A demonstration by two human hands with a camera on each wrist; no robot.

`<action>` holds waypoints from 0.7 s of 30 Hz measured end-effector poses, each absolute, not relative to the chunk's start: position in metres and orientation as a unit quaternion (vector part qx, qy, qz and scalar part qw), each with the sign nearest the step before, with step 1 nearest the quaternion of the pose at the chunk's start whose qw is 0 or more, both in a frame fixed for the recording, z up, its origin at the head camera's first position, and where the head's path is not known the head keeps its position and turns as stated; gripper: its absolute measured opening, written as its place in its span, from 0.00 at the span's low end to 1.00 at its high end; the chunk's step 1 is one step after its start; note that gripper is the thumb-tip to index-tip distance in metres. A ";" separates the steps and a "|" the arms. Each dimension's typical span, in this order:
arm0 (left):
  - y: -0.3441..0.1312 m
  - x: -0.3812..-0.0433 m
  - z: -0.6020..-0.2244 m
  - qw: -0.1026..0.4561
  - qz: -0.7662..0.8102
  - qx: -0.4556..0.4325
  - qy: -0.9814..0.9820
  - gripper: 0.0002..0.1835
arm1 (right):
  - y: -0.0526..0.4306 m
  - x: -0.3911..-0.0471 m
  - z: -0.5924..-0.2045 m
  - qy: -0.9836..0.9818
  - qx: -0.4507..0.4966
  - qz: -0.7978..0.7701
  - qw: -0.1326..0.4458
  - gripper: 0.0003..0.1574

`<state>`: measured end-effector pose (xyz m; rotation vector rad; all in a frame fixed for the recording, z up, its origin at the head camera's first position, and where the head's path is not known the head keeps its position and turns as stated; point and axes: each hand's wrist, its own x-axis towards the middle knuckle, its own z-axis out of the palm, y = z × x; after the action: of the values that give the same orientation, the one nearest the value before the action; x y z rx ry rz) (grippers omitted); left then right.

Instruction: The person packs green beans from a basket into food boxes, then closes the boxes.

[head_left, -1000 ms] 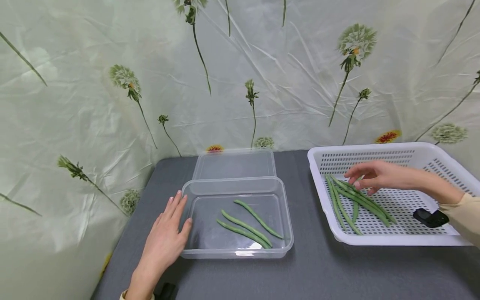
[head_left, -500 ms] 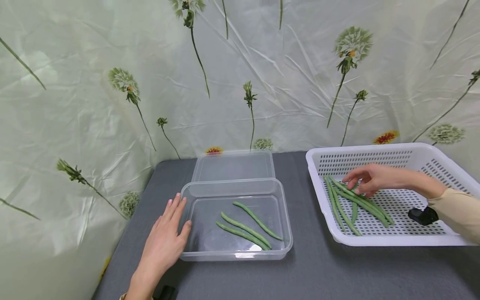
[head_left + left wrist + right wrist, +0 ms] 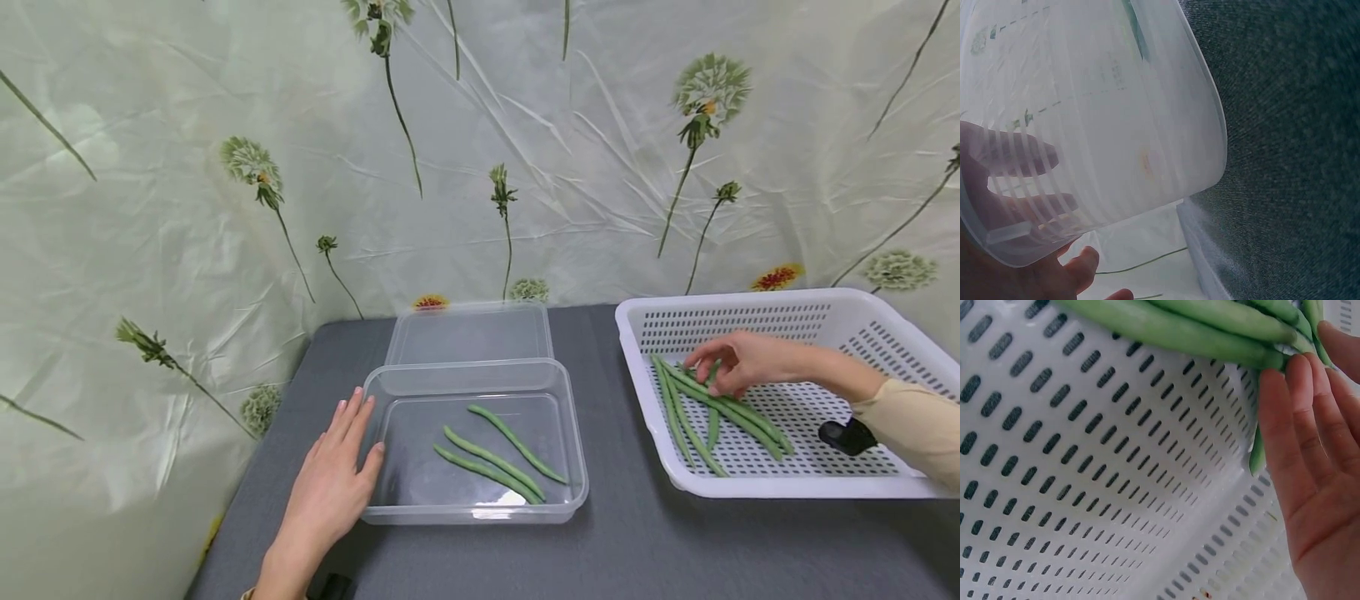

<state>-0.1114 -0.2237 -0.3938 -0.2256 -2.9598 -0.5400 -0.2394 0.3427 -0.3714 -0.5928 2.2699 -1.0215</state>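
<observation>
My left hand [image 3: 330, 479] lies with straight fingers along the left side of a clear plastic container [image 3: 476, 512]. In the left wrist view, some of its fingers [image 3: 1035, 153] show through the container wall. Inside lie 3 green beans [image 3: 517, 437]. At the right, my right hand [image 3: 761, 362] reaches into a white perforated basket [image 3: 810, 486], over a small pile of green beans [image 3: 693, 442]. Its fingertips touch the bean ends in the right wrist view. The thumb [image 3: 1342, 353] stands apart from the fingers, and no bean is lifted.
Behind the container lies a clear flat lid [image 3: 471, 333]. A dark grey cloth [image 3: 615, 542] covers the table. A pale flower-printed sheet [image 3: 450, 233] hangs behind and at the left. The basket's raised rim surrounds the right hand's work.
My right hand has lowered from above onto the beans in the basket, its fingers and thumb drawing closer together. The beans beneath it have shifted slightly. My left hand stays put.
</observation>
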 end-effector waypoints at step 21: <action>-0.222 -0.111 -0.394 0.060 -0.185 -0.073 -0.978 0.34 | 0.358 -0.247 -0.375 0.875 -0.151 -0.355 0.293 0.27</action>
<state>-0.1112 -0.2220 -0.3936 -0.2209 -2.9606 -0.5608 -0.2467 0.3582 -0.3754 -0.4035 2.3303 -0.9458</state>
